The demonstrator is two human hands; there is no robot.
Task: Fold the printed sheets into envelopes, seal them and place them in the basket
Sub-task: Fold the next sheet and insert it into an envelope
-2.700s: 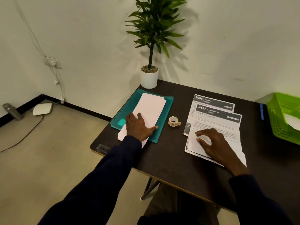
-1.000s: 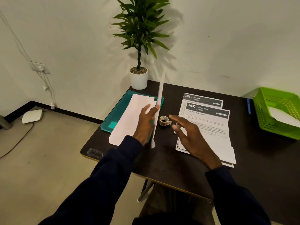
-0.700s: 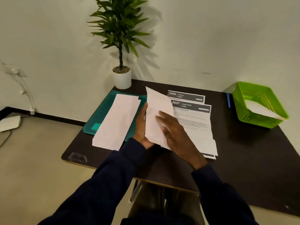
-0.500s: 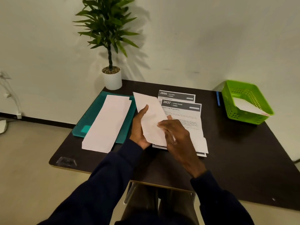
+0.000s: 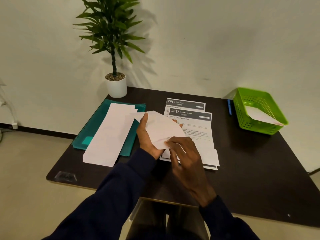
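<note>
A white envelope [image 5: 161,129] is held up above the table [image 5: 251,161], just over the near-left part of the printed sheets [image 5: 195,130]. The left hand [image 5: 147,137] grips it from the left side, thumb along its upper face and fingers curled beneath. The right hand [image 5: 187,161] pinches the envelope's near corner with its fingertips [image 5: 168,143], so both hands are closed on the same piece.

The printed sheets lie flat in an overlapping pile; the top one is headed "2637 LIVING ROOM", and the one behind it "2666 KITCHEN". To the left, a stack of envelopes [image 5: 110,134] rests on a teal folder [image 5: 93,129]. A potted plant [image 5: 116,87] stands at the far left corner by the wall. At the far right sits a green basket [image 5: 240,115] with a white envelope in it [image 5: 259,116], and a blue pen [image 5: 229,107] lies just beside the basket's left wall.
</note>
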